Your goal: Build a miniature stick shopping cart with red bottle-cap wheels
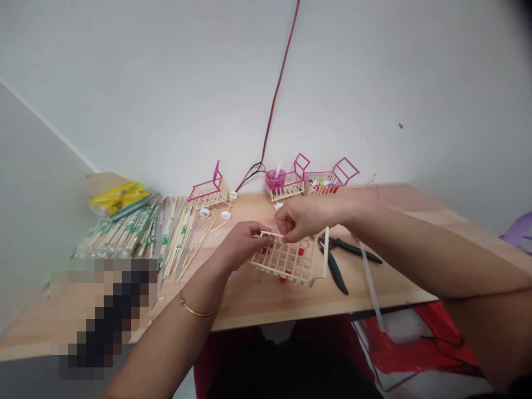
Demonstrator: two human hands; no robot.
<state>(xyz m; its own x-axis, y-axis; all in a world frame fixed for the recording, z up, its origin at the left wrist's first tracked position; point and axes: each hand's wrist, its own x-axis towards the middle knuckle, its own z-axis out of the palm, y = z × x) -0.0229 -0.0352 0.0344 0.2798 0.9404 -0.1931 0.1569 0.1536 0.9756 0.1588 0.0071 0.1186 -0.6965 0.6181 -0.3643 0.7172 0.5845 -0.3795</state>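
Observation:
A small cart built from pale wooden sticks stands tilted over the table near its front edge, with red round pieces at its underside. My left hand grips its left end, thumb along the top rail. Closed in a pinch, my right hand is at the far top rail; whatever sits between its fingertips is hidden. Just right of the cart lies a pair of cutters with dark green handles.
Three stick carts with magenta rims stand along the wall, one bearing a pink cup. Wrapped chopsticks and a yellow bag lie left. A clear glue stick overhangs the front edge above a red stool.

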